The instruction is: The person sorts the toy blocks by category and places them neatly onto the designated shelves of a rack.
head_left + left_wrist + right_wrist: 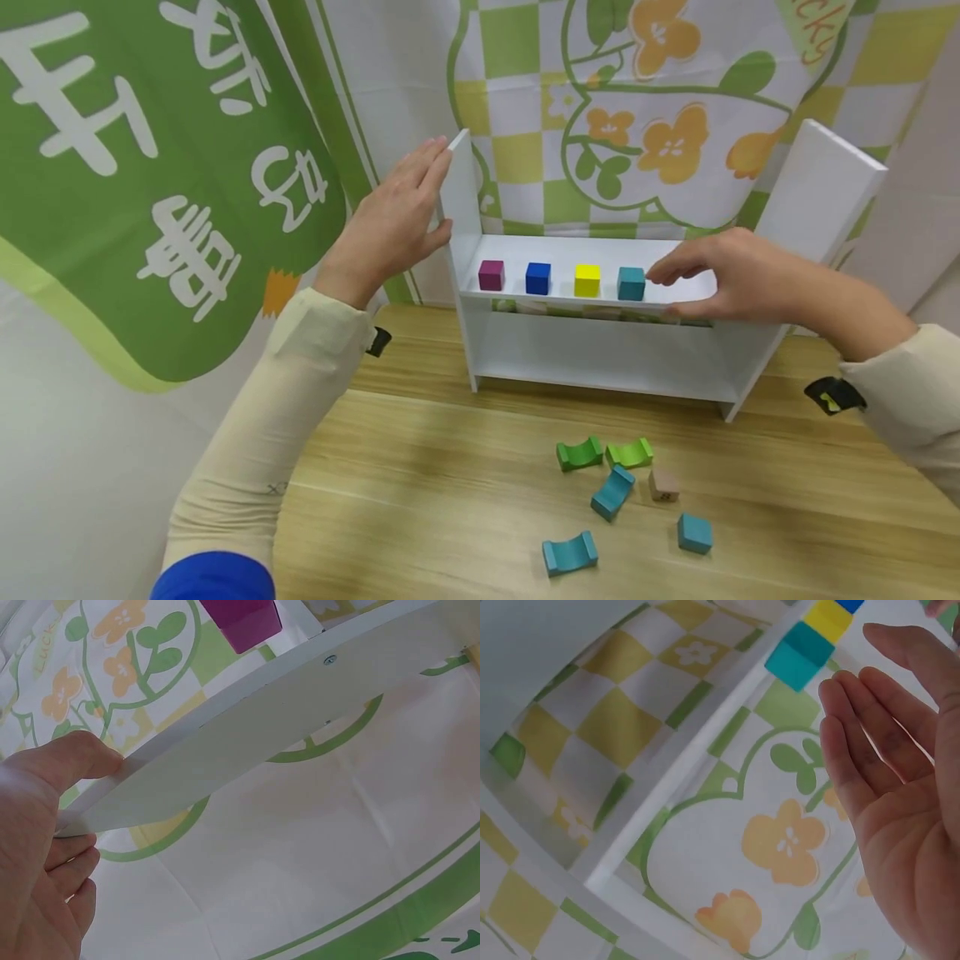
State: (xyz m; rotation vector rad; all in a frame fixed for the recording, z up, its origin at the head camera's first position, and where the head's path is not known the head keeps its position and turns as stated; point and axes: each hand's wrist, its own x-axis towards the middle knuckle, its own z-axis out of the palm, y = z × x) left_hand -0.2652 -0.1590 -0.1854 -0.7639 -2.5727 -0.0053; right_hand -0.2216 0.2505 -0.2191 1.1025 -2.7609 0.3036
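Observation:
A white shelf (600, 358) stands on the table, its two side panels rising above a middle board. Along that board sit a magenta cube (491, 276), a blue cube (537, 279), a yellow cube (587, 281) and a teal cube (631, 284), spaced in a row. My left hand (397, 218) holds the upper edge of the left side panel (225, 712), thumb on one side and fingers on the other. Just right of the teal cube is my right hand (750, 279), thumb and fingers apart with nothing between them; its palm shows in the right wrist view.
In front of the shelf, the wooden table (420, 500) bears a green curved block (580, 454), a lime curved block (630, 453), two teal curved blocks (570, 554), a plain wooden cube (664, 486) and another teal cube (695, 533). A patterned cloth (517, 100) hangs behind.

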